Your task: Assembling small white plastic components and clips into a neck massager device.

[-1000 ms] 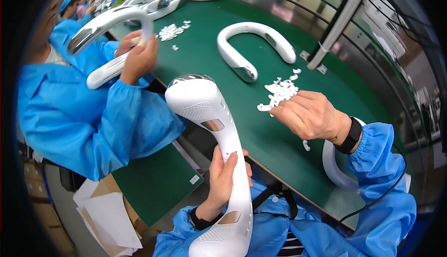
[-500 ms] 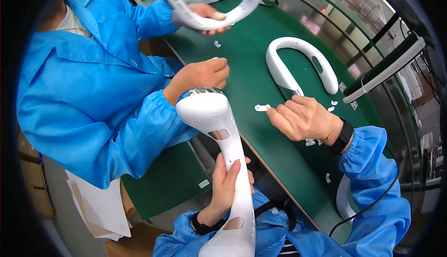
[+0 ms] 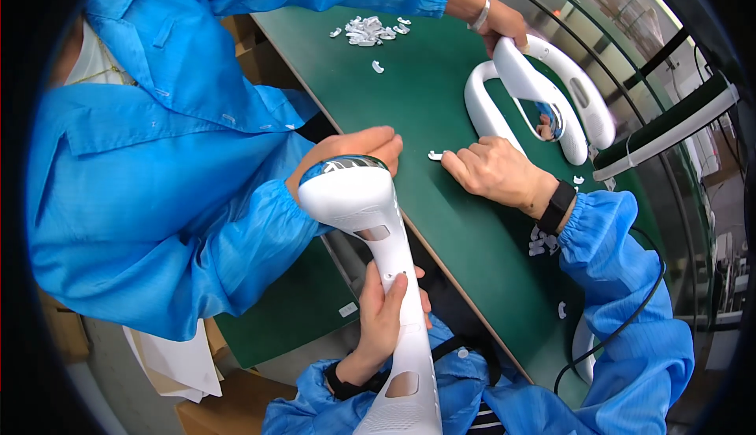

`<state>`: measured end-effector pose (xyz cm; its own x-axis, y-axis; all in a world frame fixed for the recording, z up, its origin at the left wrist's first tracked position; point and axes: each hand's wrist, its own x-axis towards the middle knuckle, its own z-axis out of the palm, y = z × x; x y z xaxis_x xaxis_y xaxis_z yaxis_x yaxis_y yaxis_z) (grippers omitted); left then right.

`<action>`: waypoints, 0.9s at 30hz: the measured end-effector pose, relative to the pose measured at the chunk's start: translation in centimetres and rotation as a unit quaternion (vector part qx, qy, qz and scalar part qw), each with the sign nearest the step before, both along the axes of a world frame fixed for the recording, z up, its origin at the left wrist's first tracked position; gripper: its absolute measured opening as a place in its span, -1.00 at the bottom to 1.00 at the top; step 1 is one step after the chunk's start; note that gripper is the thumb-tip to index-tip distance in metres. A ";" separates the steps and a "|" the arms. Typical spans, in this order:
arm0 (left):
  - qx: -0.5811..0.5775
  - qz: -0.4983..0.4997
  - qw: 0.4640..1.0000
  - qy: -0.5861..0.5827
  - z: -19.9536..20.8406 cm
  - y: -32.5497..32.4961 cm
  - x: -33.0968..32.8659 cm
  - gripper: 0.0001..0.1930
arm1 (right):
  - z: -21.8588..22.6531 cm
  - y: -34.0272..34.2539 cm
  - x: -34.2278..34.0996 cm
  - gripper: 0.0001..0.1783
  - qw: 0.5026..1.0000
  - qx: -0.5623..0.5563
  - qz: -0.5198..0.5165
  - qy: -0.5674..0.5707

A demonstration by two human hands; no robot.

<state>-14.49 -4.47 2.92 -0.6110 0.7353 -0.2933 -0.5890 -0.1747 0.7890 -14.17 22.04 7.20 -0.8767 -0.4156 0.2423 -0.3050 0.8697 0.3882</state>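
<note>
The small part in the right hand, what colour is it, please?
The small part is white, clearest in the head view.

My green workbench, set over a grey floor.
Along the far edge of my surface (image 3: 472, 250) I see a dark rail (image 3: 579, 46) and a black post with a white strip (image 3: 673, 130). Below the near edge, to my left, lies a lower green panel (image 3: 276, 329); farther left, brown cartons (image 3: 63, 329) stand by the grey floor (image 3: 122, 376).
</note>
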 end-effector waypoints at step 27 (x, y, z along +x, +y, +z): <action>0.039 -0.082 0.990 0.108 2.7 3.8 -7.2 -0.64 | 7.2 -15.0 20.5 -0.71 0.935 -0.266 -0.185 -0.141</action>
